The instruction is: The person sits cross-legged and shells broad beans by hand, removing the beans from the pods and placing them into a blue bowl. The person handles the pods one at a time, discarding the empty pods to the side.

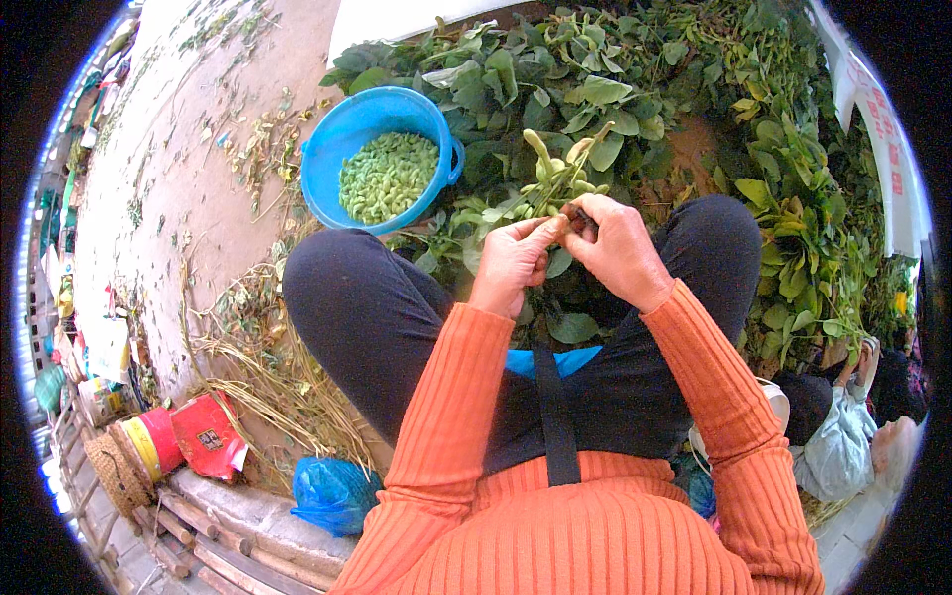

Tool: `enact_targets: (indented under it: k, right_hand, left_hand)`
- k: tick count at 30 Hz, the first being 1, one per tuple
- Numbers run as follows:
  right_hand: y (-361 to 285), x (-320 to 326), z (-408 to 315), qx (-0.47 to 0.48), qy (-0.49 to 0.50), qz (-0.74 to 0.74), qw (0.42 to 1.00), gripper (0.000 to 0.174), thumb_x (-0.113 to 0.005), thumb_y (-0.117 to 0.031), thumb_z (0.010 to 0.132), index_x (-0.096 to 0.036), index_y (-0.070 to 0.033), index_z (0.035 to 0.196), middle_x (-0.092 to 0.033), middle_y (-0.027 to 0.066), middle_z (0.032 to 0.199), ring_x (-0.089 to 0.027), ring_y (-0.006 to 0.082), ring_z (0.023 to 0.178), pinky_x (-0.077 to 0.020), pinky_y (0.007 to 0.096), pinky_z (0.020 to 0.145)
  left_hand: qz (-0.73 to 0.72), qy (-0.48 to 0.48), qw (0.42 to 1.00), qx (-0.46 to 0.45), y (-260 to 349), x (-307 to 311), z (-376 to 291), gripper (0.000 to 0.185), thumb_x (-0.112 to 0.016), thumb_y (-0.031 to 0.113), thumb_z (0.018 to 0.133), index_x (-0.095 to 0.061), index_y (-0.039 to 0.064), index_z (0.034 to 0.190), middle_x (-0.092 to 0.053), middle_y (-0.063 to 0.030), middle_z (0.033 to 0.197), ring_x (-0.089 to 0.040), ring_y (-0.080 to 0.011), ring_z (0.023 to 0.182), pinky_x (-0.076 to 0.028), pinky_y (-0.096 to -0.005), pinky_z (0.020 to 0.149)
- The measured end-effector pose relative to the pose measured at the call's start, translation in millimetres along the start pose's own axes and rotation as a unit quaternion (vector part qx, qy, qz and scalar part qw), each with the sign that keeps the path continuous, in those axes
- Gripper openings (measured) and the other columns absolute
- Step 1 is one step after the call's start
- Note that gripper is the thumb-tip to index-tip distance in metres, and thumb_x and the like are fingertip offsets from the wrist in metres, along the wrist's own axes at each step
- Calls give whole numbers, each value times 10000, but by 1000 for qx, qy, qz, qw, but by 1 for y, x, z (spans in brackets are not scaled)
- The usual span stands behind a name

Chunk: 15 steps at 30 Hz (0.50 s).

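A soybean stalk with plump green pods (550,169) rises just beyond my joined fingertips. My left hand (513,262) pinches at its lower part with thumb and forefinger. Close against it, my right hand (616,242) has its fingers curled around the same stalk, and its fingertips look dark and soiled. What lies exactly between the fingertips is partly hidden. Left of the stalk stands a blue plastic basin (316,186) with handles. Inside is a heap of green soybeans (390,177), too small to tell whether they are in pods.
Leafy soybean plants (573,97) are piled in front and to the right. Stripped stalks (297,405) lie on the left beside a blue plastic bag (336,494) and a red bag (208,437). Another person (837,446) sits at the right. A white bucket (775,401) stands near my right elbow.
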State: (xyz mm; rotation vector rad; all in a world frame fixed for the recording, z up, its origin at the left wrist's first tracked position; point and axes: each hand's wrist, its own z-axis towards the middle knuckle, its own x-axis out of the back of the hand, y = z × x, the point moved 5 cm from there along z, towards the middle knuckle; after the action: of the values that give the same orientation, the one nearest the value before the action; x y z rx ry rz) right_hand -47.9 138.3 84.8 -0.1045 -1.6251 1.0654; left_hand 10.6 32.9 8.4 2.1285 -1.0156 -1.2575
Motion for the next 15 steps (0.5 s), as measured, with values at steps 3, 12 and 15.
enact_targets:
  k: [3,12,15]
  right_hand:
    - [-3,-8,-6,7,-36,7,999,227,-634,-68,747,-609,24,953,-590,112,733,-540,140,620,-447,272,582]
    - [30,-12,1,-113,-75,136,981,198,-455,-142,914,-590,-8,862,-557,6,624,-469,50,476,-372,204,425]
    - [30,-18,3,-151,-133,228,953,258,-479,-185,884,-572,18,753,-575,47,611,-534,116,519,-426,276,478]
  left_hand:
    - [36,18,999,1,-2,5,2,253,-684,191,805,-636,31,995,-562,49,666,-352,-2,449,-228,-170,383]
    - [-11,20,1000,-11,5,6,1,208,-652,135,820,-630,44,1007,-613,32,746,-369,5,486,-247,-152,388]
    - [15,18,1000,-9,3,5,3,218,-644,146,830,-628,45,1023,-610,38,747,-366,9,489,-242,-150,384]
